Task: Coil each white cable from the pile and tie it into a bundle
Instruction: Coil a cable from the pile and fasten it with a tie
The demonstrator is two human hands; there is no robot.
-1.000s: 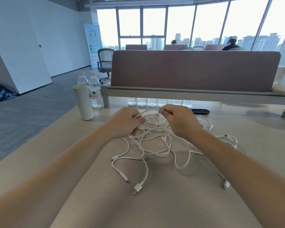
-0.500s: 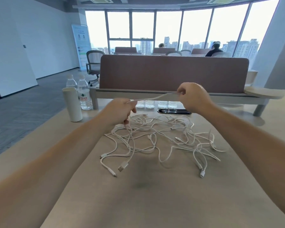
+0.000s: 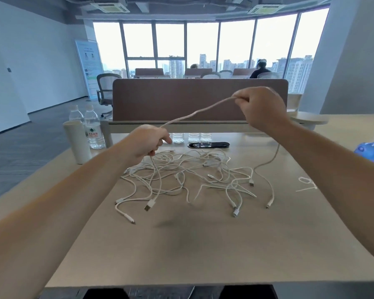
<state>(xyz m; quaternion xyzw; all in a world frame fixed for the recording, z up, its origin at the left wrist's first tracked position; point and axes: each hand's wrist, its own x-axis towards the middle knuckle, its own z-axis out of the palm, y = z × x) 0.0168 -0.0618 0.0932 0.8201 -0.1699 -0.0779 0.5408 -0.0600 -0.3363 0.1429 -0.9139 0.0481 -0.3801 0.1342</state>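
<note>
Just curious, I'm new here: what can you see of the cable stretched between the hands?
The held cable is thin, white and flexible-looking. It runs nearly taut, sloping up from the left hand to the higher right hand, both gripping it. Past the right hand it hangs to the table, ending in a small plug.

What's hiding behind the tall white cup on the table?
Two water bottles stand behind the white cup. The cup covers the farther bottle from the middle down, so its label is hidden.
</note>
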